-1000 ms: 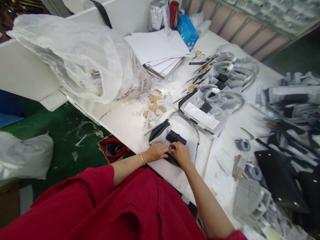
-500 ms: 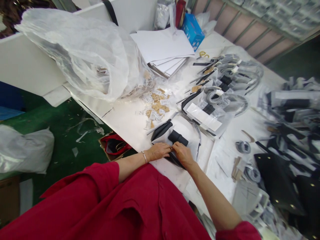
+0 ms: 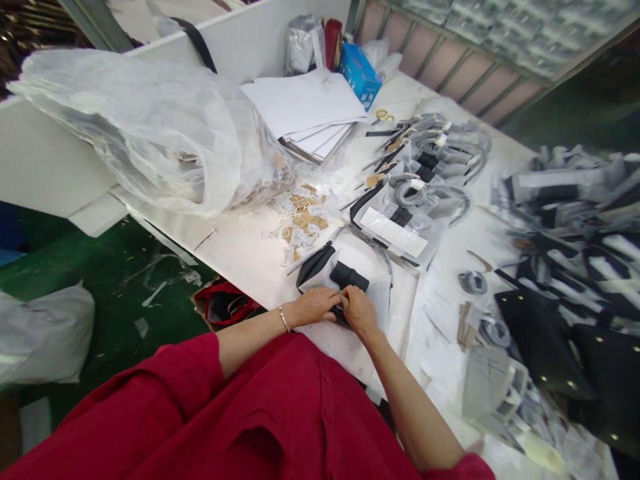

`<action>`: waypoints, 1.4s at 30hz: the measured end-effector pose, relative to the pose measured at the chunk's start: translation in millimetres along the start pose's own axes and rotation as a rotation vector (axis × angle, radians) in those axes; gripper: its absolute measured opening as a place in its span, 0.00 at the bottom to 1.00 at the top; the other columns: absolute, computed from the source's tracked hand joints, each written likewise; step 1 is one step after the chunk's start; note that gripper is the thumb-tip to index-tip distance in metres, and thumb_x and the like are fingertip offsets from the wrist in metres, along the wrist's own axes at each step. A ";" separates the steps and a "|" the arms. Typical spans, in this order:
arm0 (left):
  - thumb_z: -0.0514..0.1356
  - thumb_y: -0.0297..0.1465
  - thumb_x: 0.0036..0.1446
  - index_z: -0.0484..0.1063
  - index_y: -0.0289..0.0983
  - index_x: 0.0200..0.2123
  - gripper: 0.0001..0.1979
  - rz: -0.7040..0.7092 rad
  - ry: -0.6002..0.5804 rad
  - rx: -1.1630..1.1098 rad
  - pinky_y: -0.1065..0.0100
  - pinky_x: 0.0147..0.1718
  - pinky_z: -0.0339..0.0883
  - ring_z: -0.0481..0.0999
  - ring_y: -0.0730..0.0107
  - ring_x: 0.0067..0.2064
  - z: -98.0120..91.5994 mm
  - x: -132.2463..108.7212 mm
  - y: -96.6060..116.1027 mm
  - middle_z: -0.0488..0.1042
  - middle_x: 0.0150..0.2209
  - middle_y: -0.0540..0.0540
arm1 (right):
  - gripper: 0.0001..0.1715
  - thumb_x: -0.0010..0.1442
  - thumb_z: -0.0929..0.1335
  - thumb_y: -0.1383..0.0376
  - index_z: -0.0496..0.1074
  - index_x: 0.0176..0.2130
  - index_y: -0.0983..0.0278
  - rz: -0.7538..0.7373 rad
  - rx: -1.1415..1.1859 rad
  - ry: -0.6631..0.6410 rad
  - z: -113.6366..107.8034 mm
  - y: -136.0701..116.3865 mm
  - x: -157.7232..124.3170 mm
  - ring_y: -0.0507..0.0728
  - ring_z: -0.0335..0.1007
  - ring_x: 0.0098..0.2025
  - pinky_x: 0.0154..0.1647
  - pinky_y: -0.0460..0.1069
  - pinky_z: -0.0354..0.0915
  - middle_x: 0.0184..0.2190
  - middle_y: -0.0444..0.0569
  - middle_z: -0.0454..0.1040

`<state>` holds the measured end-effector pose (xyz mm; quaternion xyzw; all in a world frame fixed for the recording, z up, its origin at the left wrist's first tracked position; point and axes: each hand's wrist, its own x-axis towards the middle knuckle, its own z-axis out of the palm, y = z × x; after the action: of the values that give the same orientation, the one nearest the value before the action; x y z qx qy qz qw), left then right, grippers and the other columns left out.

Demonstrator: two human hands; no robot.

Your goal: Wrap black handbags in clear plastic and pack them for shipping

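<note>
A black bag [image 3: 314,267], partly covered by a pale wrapping sheet [image 3: 379,301], lies on the table in front of me. A small black roll [image 3: 349,276] rests on top of it. At the bag's near edge, my left hand [image 3: 315,307] and my right hand [image 3: 359,311] meet with fingertips pinched together. Both hands are closed on the edge; the exact piece between the fingers is hidden. A grey cord [image 3: 389,259] curves along the bag's far side. Just beyond it are scattered brown tags [image 3: 306,217] with strings.
A large clear plastic bag [image 3: 150,133] stands at the left. White sheets [image 3: 305,100] and a blue box [image 3: 359,77] are at the back. Several wrapped bags [image 3: 395,230] lie beyond my hands. Black panels [image 3: 543,340] and grey coils [image 3: 473,283] crowd the right.
The view has shifted, so the table's things appear farther left. Both hands stay together at the bag's near edge, with fingers slightly repositioned.
</note>
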<state>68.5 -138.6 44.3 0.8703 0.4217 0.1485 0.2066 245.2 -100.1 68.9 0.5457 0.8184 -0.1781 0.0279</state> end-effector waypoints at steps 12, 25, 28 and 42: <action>0.63 0.34 0.55 0.59 0.36 0.62 0.33 0.022 -0.123 0.339 0.43 0.65 0.40 0.56 0.48 0.67 -41.7 2.3 -23.0 0.62 0.64 0.35 | 0.41 0.54 0.74 0.59 0.60 0.62 0.68 -0.076 -0.212 0.104 -6.7 11.2 -54.8 0.69 0.63 0.58 0.55 0.62 0.61 0.60 0.64 0.66; 0.43 0.16 0.57 0.61 0.37 0.63 0.32 0.087 0.262 0.479 0.53 0.60 0.60 0.68 0.56 0.61 43.1 47.7 -76.2 0.69 0.59 0.35 | 0.29 0.62 0.60 0.73 0.62 0.62 0.68 -0.304 -0.180 0.414 55.3 82.9 15.4 0.65 0.54 0.65 0.66 0.69 0.48 0.59 0.59 0.68; 0.43 0.16 0.56 0.58 0.39 0.65 0.34 0.158 0.351 0.479 0.52 0.61 0.58 0.66 0.54 0.62 54.5 44.6 -85.6 0.67 0.60 0.34 | 0.26 0.65 0.59 0.71 0.62 0.62 0.67 -0.292 -0.185 0.465 64.5 79.4 16.9 0.65 0.53 0.65 0.67 0.69 0.47 0.60 0.56 0.67; 0.44 0.17 0.58 0.48 0.45 0.69 0.37 0.322 0.262 0.446 0.49 0.64 0.50 0.68 0.58 0.61 31.5 47.3 -81.7 0.65 0.63 0.39 | 0.26 0.65 0.62 0.70 0.64 0.60 0.55 -0.127 -0.118 0.528 56.4 90.8 -19.8 0.63 0.49 0.68 0.67 0.68 0.46 0.61 0.49 0.66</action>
<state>55.7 -62.7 -18.8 0.9233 0.3234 0.1942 -0.0722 326.8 -104.8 -2.7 0.5182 0.8389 0.0170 -0.1657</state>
